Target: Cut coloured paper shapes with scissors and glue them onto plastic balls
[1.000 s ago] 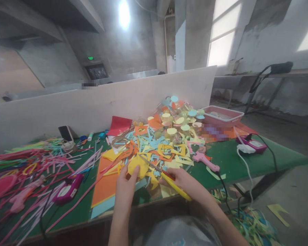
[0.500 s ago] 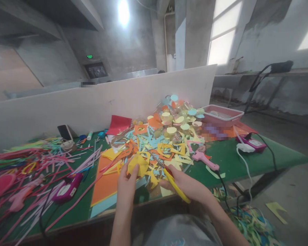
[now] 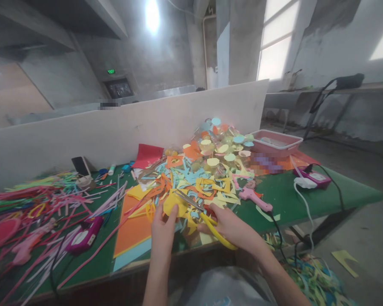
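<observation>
My left hand (image 3: 164, 219) pinches a rounded piece of yellow paper (image 3: 172, 205) between thumb and fingers. My right hand (image 3: 228, 225) is closed round the yellow handles of a pair of scissors (image 3: 215, 231), whose metal blades point left and lie at the right edge of the paper. Below and beyond both hands spreads a heap of paper scraps (image 3: 194, 170) in blue, orange and yellow. Orange sheets (image 3: 132, 225) lie to the left of my left hand.
Pink glue gun (image 3: 255, 199) and purple power box (image 3: 315, 177) lie at right, with cables over the table edge. Pipe cleaners (image 3: 57, 191), another purple box (image 3: 84, 236) and a phone (image 3: 79, 165) are at left. A pink basket (image 3: 276, 142) stands behind; a white partition (image 3: 98, 136) borders the back.
My left hand has shifted right with the yellow paper, towards the scissors. The blades now appear spread at the paper's edge. At the far left edge, a blurred skin-toned shape has come into view.
</observation>
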Demonstrator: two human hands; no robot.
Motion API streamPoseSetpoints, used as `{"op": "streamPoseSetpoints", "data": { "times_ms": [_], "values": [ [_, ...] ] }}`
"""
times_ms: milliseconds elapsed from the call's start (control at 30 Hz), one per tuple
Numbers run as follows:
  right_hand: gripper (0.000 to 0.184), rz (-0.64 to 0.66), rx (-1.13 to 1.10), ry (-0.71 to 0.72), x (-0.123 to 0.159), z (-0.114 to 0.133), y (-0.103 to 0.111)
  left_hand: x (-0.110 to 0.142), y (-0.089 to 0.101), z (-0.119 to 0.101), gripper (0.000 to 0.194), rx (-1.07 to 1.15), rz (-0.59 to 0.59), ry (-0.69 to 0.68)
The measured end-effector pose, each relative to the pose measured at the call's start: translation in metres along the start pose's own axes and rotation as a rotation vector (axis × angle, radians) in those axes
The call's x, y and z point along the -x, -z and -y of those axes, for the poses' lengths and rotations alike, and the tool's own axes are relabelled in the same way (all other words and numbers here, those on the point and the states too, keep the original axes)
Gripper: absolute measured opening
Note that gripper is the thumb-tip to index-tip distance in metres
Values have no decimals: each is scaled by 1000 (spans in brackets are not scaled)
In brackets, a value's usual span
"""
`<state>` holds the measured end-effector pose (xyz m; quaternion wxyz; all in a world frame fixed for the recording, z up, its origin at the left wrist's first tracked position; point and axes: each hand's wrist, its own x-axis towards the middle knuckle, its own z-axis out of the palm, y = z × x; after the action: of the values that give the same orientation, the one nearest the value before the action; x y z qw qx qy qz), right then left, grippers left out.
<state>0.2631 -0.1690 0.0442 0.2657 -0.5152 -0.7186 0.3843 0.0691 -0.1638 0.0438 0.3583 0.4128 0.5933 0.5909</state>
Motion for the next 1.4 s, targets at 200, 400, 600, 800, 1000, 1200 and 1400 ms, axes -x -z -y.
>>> {"op": "streamPoseSetpoints", "data": {
  "times_ms": [200, 400, 600, 800, 1000, 1200, 1400],
  "values": [
    [42, -69, 75, 4, -4, -7, -2, 0, 0, 0, 66, -40, -40, 19],
    [45, -145, 71, -14, -10, -11, -4, -2, 5, 4, 66, -50, -13, -4],
    [46, -125, -45, -56, -12, -9, -9, -1, 4, 1, 59, -48, 45, -18],
    [35, -137, 10, -149, -26, -4, 1, 2, 3, -1, 59, 0, 33, 39],
    [24, -126, 602, -116, -77, 14, 20, -7, -3, 21, 53, 16, 33, 107],
    [25, -186, 690, -76, -89, 8, -1, -1, -13, 31, 56, -46, 44, 191],
    [27, -133, -35, 120, -54, 10, -18, 5, -14, 23, 51, -90, 122, 215]
  ]
}}
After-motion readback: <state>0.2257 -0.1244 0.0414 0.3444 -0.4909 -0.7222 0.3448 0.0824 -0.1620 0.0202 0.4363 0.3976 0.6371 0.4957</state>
